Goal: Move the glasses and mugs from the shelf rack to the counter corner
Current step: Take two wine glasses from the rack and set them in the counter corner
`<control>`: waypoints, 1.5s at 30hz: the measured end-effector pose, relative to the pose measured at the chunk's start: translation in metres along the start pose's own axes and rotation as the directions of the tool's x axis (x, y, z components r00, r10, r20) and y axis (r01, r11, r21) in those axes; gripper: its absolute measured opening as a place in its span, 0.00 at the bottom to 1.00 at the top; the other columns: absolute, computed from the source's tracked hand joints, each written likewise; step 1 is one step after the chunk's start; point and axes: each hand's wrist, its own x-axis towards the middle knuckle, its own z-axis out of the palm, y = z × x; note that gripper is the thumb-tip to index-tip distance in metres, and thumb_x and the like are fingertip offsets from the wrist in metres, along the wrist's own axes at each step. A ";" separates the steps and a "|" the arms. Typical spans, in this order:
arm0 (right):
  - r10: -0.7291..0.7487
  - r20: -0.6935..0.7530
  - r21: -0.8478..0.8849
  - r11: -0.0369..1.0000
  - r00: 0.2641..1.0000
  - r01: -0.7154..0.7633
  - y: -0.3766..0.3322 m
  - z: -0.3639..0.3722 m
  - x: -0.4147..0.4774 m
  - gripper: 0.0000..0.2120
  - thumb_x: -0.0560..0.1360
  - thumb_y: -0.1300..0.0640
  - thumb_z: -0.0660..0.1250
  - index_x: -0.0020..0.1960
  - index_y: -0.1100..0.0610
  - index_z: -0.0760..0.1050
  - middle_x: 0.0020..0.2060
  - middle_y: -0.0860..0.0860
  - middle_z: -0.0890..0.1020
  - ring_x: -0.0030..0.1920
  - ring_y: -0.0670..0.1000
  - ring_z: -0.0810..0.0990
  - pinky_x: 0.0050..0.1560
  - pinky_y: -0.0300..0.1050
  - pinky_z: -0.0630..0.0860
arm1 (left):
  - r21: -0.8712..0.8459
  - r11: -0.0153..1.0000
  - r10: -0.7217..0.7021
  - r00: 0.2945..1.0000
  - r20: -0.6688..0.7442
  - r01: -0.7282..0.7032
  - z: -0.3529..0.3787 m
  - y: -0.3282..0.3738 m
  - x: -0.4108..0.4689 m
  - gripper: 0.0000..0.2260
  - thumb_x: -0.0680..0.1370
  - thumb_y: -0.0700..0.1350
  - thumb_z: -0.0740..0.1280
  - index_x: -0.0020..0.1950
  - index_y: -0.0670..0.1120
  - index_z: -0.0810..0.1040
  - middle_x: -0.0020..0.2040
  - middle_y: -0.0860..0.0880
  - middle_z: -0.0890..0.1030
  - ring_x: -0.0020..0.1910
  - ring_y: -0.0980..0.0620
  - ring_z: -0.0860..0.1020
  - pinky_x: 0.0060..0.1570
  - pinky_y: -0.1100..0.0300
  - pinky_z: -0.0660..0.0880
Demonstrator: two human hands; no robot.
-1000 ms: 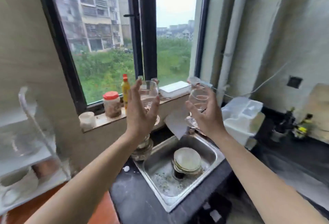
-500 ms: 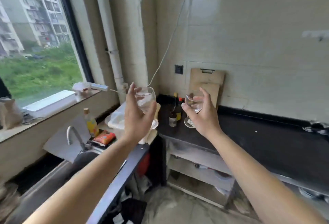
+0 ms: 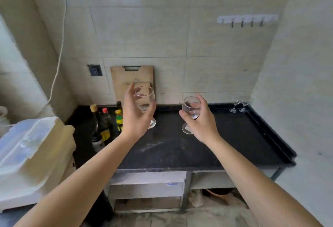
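My left hand (image 3: 134, 116) grips a clear stemmed glass (image 3: 145, 98) by its bowl, held upright above the black counter (image 3: 225, 145). In my right hand (image 3: 201, 122) is a second clear stemmed glass (image 3: 191, 108), also upright, its foot hanging over the counter's middle. Two more stemmed glasses (image 3: 238, 106) stand in the far right corner of the counter against the wall. The shelf rack is out of view.
Several sauce bottles (image 3: 106, 124) crowd the counter's left end. A wooden cutting board (image 3: 132, 80) leans on the tiled wall behind my left hand. A white plastic container (image 3: 30, 152) sits at the left. A hook rail (image 3: 246, 20) hangs on the wall.
My view has swung right, from the window and sink to the black counter. Both hands have carried their glasses along and now hover over the counter.
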 end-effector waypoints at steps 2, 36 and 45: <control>0.045 -0.053 -0.061 0.997 0.998 -0.049 0.020 -0.019 0.031 0.40 0.73 0.41 0.74 0.79 0.48 0.59 0.62 0.42 0.78 0.55 0.37 0.78 0.52 0.32 0.67 | -0.086 0.996 -0.015 0.997 0.072 0.021 0.047 -0.014 0.031 0.35 0.74 0.49 0.72 0.77 0.48 0.58 0.65 0.52 0.73 0.61 0.57 0.75 0.59 0.45 0.76; 0.414 -0.236 -0.134 0.882 0.879 -0.451 0.472 -0.308 0.374 0.32 0.71 0.42 0.76 0.72 0.45 0.68 0.61 0.47 0.73 0.56 0.42 0.72 0.46 0.24 0.62 | 0.013 0.942 -0.276 0.753 0.598 0.335 0.705 -0.098 0.153 0.30 0.71 0.49 0.76 0.69 0.57 0.68 0.63 0.55 0.78 0.53 0.58 0.81 0.49 0.62 0.79; 0.472 -0.180 -0.160 0.852 0.863 -0.499 0.573 -0.287 0.387 0.34 0.69 0.43 0.78 0.72 0.44 0.70 0.62 0.46 0.76 0.61 0.54 0.78 0.62 0.56 0.77 | 0.149 0.898 -0.412 0.675 0.613 0.413 0.783 -0.173 0.132 0.29 0.71 0.51 0.77 0.68 0.57 0.68 0.52 0.65 0.77 0.47 0.67 0.79 0.40 0.76 0.72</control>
